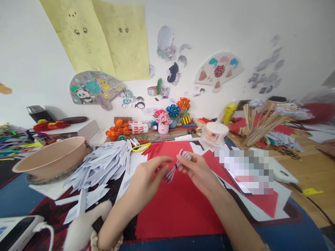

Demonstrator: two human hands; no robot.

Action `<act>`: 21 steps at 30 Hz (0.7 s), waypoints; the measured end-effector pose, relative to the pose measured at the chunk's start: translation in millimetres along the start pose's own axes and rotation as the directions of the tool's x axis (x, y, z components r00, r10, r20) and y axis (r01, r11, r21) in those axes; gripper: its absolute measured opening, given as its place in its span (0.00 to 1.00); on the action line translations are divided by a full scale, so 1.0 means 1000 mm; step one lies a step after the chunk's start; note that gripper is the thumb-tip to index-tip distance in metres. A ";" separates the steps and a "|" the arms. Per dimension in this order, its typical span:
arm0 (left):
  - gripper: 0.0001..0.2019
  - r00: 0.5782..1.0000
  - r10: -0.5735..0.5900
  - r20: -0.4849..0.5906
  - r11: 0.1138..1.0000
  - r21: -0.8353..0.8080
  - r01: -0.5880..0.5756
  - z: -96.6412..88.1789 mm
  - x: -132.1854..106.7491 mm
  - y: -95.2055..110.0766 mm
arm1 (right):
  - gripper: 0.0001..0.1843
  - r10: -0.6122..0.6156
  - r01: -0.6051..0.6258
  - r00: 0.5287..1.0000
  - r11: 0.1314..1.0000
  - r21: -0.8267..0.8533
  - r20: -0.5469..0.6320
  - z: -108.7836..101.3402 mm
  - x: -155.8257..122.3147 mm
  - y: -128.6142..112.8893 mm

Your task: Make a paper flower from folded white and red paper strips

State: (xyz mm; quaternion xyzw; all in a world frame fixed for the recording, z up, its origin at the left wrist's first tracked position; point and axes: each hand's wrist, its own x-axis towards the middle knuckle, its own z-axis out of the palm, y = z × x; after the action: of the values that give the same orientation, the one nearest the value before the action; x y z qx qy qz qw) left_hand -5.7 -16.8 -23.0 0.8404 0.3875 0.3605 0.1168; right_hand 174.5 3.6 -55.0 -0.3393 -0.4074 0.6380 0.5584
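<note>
Reaching in with both bare forearms from the near corners of the red sheet (180, 209), left from the lower left, right from the lower right, slanting toward each other over its far half. Holding the left hand (146, 179) just over the sheet's left edge, palm turning inward, thumb and forefinger stretching rightward and pinching a bundle (176, 166), remaining fingers curling loosely beneath. Holding the right hand (196, 170) above the sheet's upper middle, back of the hand facing up, wrist bending slightly, fingertips pointing left and gripping the same bundle at its waist. Nearly touching fingertips, both hands hovering clear of the sheet.
</note>
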 end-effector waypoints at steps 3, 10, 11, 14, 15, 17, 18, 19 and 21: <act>0.07 0.965 0.111 -0.237 0.965 0.257 -0.048 0.000 0.000 0.000 | 0.13 -0.060 0.065 0.997 0.993 0.101 -0.047 0.001 0.001 0.001; 0.03 0.893 0.293 -0.341 0.841 0.536 -0.071 0.021 -0.008 0.003 | 0.11 -0.105 0.107 0.994 0.985 0.134 -0.020 0.006 -0.003 0.002; 0.01 0.893 0.278 -0.354 0.859 0.508 -0.065 0.023 -0.009 0.003 | 0.11 -0.106 0.106 0.994 0.989 0.104 -0.012 0.007 -0.003 0.002; 0.04 0.886 0.233 -0.402 0.899 0.437 -0.039 0.028 -0.008 0.003 | 0.11 -0.123 0.124 0.992 0.992 -0.011 0.018 0.008 -0.005 0.004; 0.04 0.878 0.231 -0.420 0.903 0.429 -0.033 0.028 -0.008 0.003 | 0.11 -0.136 0.138 0.990 0.989 -0.049 0.030 0.009 -0.005 0.005; 0.05 0.856 0.248 -0.454 0.901 0.433 -0.031 0.027 -0.007 0.002 | 0.13 -0.165 0.171 0.985 0.977 -0.128 0.054 0.010 -0.007 0.007; 0.05 0.845 0.258 -0.469 0.900 0.434 -0.033 0.027 -0.007 0.002 | 0.13 -0.184 0.193 0.981 0.966 -0.171 0.064 0.011 -0.008 0.007; 0.06 0.839 0.262 -0.477 0.901 0.432 -0.036 0.027 -0.007 0.002 | 0.13 -0.206 0.218 0.975 0.953 -0.211 0.079 0.012 -0.009 0.008; 0.05 0.839 0.263 -0.477 0.908 0.417 -0.047 0.027 -0.008 0.002 | 0.13 -0.251 0.275 0.961 0.920 -0.280 0.119 0.014 -0.011 0.008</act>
State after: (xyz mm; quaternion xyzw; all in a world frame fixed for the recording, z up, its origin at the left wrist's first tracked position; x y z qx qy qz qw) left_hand 10.5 -21.8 -45.6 0.7457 0.3972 0.4993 -0.1922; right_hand 160.3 -9.5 -56.7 -0.3345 -0.5616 0.5028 0.5656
